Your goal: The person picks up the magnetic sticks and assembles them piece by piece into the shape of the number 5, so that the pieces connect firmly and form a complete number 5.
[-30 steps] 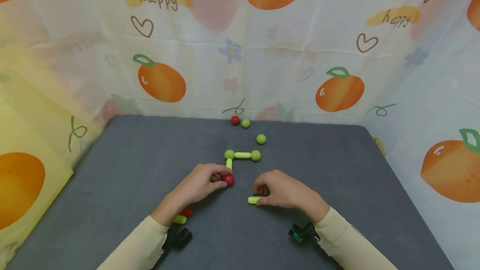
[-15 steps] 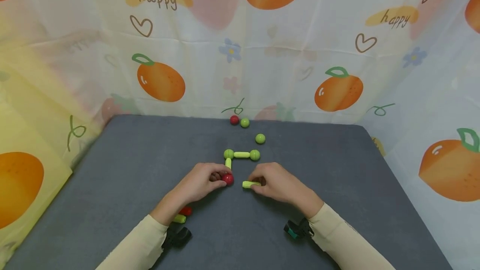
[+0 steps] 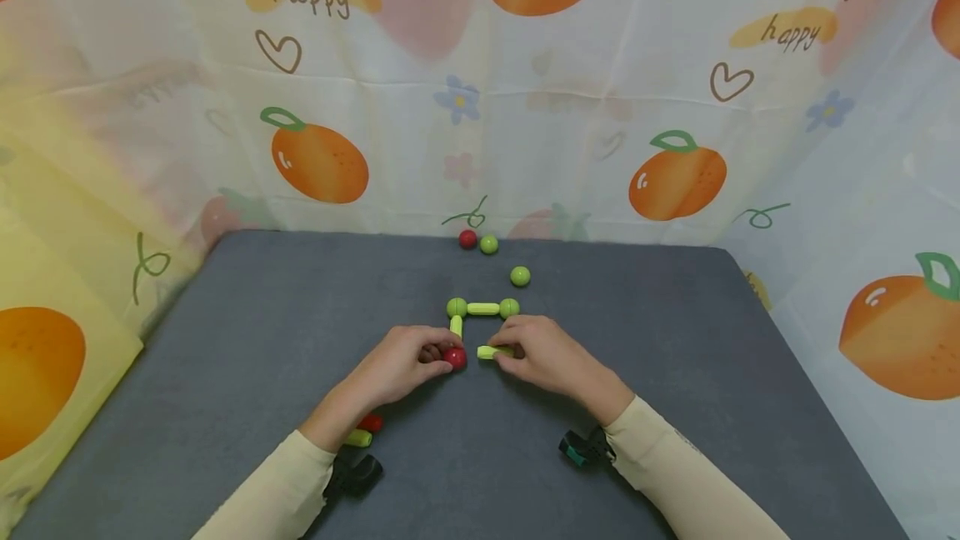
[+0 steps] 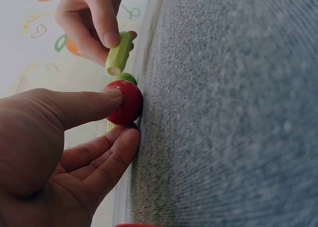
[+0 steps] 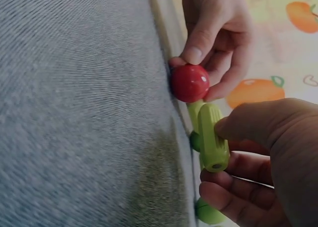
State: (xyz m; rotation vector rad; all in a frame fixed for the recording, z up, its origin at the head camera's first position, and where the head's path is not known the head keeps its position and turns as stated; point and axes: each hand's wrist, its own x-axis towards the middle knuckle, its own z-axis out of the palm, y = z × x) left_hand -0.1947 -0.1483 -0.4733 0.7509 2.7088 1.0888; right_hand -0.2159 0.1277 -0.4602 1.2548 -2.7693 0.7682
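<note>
Red ball (image 3: 454, 357) sits on the grey table (image 3: 225, 373), and we pinch it with our left hand (image 3: 401, 365) between thumb and fingers. Our right hand (image 3: 543, 352) grips a green rod (image 3: 491, 352) and holds it just beside the ball. Both hands are close together, below the green frame (image 3: 483, 308).
</note>
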